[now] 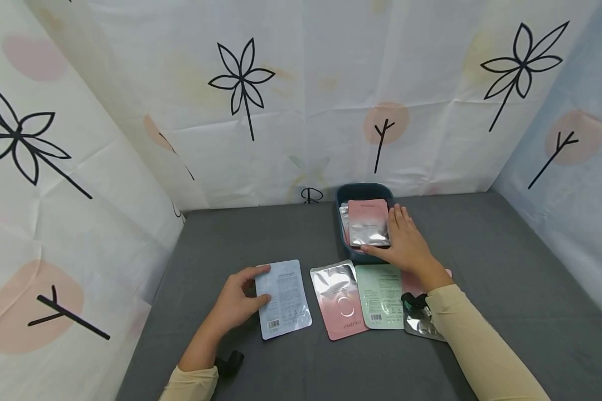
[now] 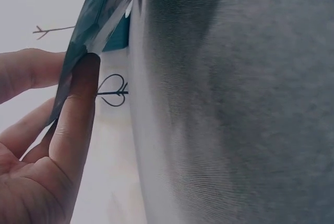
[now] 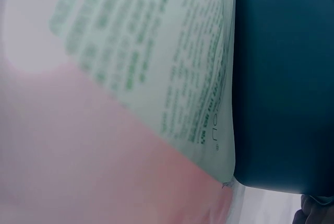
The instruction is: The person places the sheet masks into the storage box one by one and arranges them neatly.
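Touching one bin (image 1: 363, 191), right hand (image 1: 408, 244) has straight fingers; left hand (image 1: 237, 303) pinches one of four tabletop packets (image 1: 286, 306).

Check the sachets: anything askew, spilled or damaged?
Slightly odd: the pink-and-silver sachet left of the green sachet lies slanted beside that straighter one. The light-blue sachet in the left hand looks intact. I see no spill, but the right arm hides part of the rightmost sachet.

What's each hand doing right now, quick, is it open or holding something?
Left hand: grip closed, pinching the light blue printed sachet.
Right hand: grip open, spread at the dark blue bin.
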A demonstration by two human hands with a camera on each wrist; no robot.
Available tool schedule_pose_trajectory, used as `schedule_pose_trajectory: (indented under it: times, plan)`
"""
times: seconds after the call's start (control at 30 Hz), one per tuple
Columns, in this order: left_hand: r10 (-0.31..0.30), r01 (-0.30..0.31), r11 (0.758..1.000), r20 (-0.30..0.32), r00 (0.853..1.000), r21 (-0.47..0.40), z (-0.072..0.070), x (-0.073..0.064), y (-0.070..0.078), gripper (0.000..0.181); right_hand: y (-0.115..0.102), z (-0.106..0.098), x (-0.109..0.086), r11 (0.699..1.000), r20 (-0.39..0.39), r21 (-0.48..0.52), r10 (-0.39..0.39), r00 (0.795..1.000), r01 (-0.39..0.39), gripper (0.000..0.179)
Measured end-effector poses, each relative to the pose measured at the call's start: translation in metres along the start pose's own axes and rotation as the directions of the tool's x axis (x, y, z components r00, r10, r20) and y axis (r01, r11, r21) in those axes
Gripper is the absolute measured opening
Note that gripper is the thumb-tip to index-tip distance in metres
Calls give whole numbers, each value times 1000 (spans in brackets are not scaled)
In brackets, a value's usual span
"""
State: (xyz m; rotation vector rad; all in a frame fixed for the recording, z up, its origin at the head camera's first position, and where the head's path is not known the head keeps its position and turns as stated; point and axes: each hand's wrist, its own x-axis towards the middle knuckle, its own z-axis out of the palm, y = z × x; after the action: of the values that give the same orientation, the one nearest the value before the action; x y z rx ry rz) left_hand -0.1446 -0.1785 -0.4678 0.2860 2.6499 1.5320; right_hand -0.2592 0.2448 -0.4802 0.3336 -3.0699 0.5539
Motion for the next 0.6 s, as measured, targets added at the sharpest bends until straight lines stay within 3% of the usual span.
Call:
schedule_pose_trajectory:
  times: [0.33,0.6]
  plan:
    - [77,-80,990,-28,997,-116,1,20,15,62,-2,-2,0,1000,13,5,3,1000,-3,137]
    - [86,-91,974,-35,996,-208,3,34,26,62,0,0,1,1000,11,4,2,1000,-2,137]
